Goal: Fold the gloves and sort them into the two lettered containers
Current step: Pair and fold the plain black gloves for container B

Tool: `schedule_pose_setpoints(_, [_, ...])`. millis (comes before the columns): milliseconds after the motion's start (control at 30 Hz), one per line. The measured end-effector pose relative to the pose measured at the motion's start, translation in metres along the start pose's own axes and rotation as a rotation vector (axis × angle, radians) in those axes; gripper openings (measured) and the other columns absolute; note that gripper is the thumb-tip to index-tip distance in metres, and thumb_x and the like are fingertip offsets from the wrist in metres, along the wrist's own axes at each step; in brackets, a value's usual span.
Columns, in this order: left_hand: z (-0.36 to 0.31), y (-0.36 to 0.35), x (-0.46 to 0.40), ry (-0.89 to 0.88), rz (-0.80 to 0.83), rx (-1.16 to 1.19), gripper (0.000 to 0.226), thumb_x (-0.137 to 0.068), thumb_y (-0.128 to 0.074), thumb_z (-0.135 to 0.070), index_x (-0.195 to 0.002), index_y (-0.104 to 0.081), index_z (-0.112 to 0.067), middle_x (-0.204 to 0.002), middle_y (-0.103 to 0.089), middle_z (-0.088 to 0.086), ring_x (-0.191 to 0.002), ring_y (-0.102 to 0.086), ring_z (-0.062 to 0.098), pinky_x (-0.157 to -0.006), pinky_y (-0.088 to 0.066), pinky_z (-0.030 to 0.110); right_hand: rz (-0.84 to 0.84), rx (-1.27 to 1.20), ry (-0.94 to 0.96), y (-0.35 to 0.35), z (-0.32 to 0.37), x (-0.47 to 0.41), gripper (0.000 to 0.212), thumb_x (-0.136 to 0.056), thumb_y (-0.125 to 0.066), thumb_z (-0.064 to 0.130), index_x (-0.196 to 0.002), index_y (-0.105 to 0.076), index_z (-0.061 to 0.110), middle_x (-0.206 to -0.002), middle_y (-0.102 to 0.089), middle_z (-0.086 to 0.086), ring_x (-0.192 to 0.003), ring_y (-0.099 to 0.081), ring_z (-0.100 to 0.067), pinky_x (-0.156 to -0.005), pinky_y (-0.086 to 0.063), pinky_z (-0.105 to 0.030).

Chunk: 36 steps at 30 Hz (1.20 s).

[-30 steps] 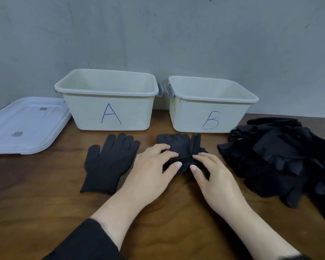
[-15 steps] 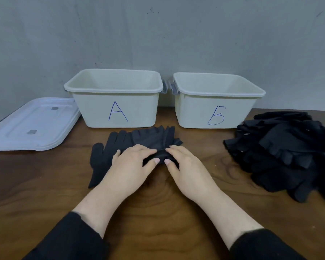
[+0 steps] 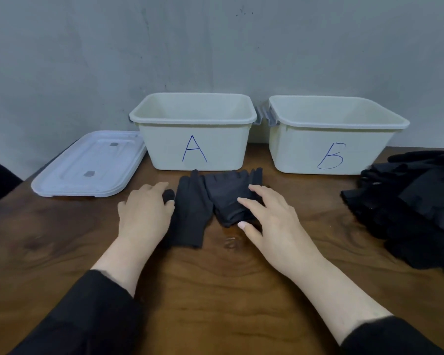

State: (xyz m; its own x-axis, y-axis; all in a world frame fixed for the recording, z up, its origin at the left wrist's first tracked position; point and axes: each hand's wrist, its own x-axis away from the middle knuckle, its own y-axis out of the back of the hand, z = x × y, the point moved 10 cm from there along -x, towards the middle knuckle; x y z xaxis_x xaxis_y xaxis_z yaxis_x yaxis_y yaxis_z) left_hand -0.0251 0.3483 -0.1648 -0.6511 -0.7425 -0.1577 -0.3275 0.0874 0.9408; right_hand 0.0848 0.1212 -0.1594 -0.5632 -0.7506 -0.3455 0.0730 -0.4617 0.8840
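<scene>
The folded glove lies on the wooden table just in front of container A, bunched against a flat glove laid out to its left. My right hand rests on the folded one, fingers spread and nearly straight over the cloth and thumb at its near edge; it presses rather than grips. My left hand lies beside the flat glove's thumb side with relaxed fingers, touching its edge and holding nothing. Both forearms come in low from the near edge, palms down.

To do this step well, I judge I should keep the folded bundle pinned flat so it does not spring open, then square the flat glove and fold it cuff to fingertips with a firm crease before lifting either. Both container A and container B look empty as far as I can see inside. The pile of black gloves waits at the right.
</scene>
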Motion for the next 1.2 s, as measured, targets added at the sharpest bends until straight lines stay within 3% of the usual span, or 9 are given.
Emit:
schedule_pose_setpoints(133, [-0.012, -0.002, -0.002, -0.047, -0.020, 0.040, 0.042, -0.098, -0.048, -0.022, -0.138, -0.052, -0.035, -0.124, -0.063, 0.001, -0.117, -0.052, 0.027, -0.093, -0.037, 0.044, 0.026, -0.027, 0.030, -0.014, 0.008, -0.005, 0.048, -0.100, -0.061, 0.032, -0.147, -0.051, 0.029, -0.153, -0.043, 0.008, -0.145, -0.033, -0.012, -0.118, -0.033, -0.031])
schedule_pose_setpoints(233, [-0.007, 0.007, 0.000, -0.060, -0.084, 0.223, 0.039, -0.098, -0.047, -0.016, -0.135, -0.056, -0.027, -0.123, -0.062, 0.005, -0.111, -0.056, 0.027, -0.093, -0.042, 0.040, -0.032, -0.002, 0.006, -0.013, 0.011, -0.009, 0.043, -0.096, -0.066, 0.025, -0.139, -0.060, 0.023, -0.139, -0.056, 0.003, -0.132, -0.047, -0.016, -0.108, -0.041, -0.029])
schedule_pose_setpoints(367, [0.022, 0.031, -0.001, -0.010, -0.210, 0.386, 0.038, -0.099, -0.049, -0.012, -0.137, -0.056, -0.018, -0.130, -0.060, 0.008, -0.117, -0.056, 0.027, -0.094, -0.042, 0.033, -0.041, 0.002, 0.007, -0.015, 0.022, -0.011, 0.040, -0.096, -0.066, 0.027, -0.136, -0.062, 0.023, -0.132, -0.058, 0.006, -0.126, -0.050, -0.015, -0.102, -0.049, -0.032])
schedule_pose_setpoints(567, [0.056, 0.032, -0.005, 0.034, -0.150, 0.285, 0.045, -0.096, -0.057, -0.016, -0.141, -0.052, -0.021, -0.132, -0.052, 0.007, -0.110, -0.058, 0.026, -0.088, -0.045, 0.031, -0.046, -0.002, 0.016, -0.021, 0.045, -0.014, 0.040, -0.097, -0.065, 0.031, -0.136, -0.062, 0.023, -0.128, -0.060, 0.008, -0.120, -0.053, -0.015, -0.099, -0.050, -0.031])
schedule_pose_setpoints(700, [0.050, 0.055, 0.001, -0.055, -0.302, 0.265, 0.034, -0.093, -0.063, -0.018, -0.126, -0.061, -0.020, -0.124, -0.051, 0.004, -0.099, -0.059, 0.025, -0.087, -0.051, 0.039, -0.020, 0.008, 0.009, -0.029, 0.061, -0.015, 0.045, -0.097, -0.063, 0.040, -0.139, -0.060, 0.024, -0.132, -0.058, 0.008, -0.123, -0.050, -0.013, -0.102, -0.047, -0.030])
schedule_pose_setpoints(800, [0.013, 0.048, 0.012, -0.299, -0.195, 0.349, 0.021, -0.096, -0.058, -0.023, -0.114, -0.067, -0.024, -0.109, -0.059, -0.008, -0.095, -0.059, 0.013, -0.087, -0.049, 0.034, 0.012, 0.062, -0.004, -0.033, 0.066, -0.014, 0.055, -0.095, -0.053, 0.055, -0.143, -0.056, 0.028, -0.140, -0.054, 0.008, -0.132, -0.044, -0.015, -0.108, -0.043, -0.037])
schedule_pose_setpoints(900, [-0.025, 0.022, 0.030, -0.519, -0.025, 0.283, 0.026, -0.100, -0.053, -0.033, -0.120, -0.068, -0.028, -0.117, -0.064, -0.012, -0.109, -0.057, 0.009, -0.101, -0.040, 0.039, 0.024, 0.096, -0.018, -0.033, 0.064, -0.012, 0.060, -0.094, -0.042, 0.062, -0.143, -0.056, 0.030, -0.140, -0.055, 0.008, -0.131, -0.044, -0.016, -0.104, -0.043, -0.042])
schedule_pose_setpoints(1000, [-0.045, 0.001, 0.037, -0.577, 0.070, 0.181, 0.031, -0.103, -0.043, -0.036, -0.127, -0.064, -0.032, -0.128, -0.059, -0.014, -0.119, -0.050, 0.008, -0.107, -0.030, 0.035, 0.025, 0.086, -0.027, -0.032, 0.061, -0.010, 0.061, -0.095, -0.037, 0.062, -0.140, -0.059, 0.029, -0.137, -0.058, 0.007, -0.128, -0.047, -0.017, -0.100, -0.044, -0.042])
schedule_pose_setpoints(1200, [-0.049, -0.001, 0.038, -0.573, 0.093, 0.225, 0.032, -0.104, -0.043, -0.030, -0.128, -0.065, -0.028, -0.132, -0.062, -0.012, -0.123, -0.052, 0.006, -0.114, -0.031, 0.036, -0.120, 0.041, -0.065, -0.007, 0.053, -0.006, 0.047, -0.103, -0.032, 0.049, -0.122, -0.070, 0.029, -0.125, -0.063, 0.014, -0.120, -0.052, -0.010, -0.099, -0.030, -0.034])
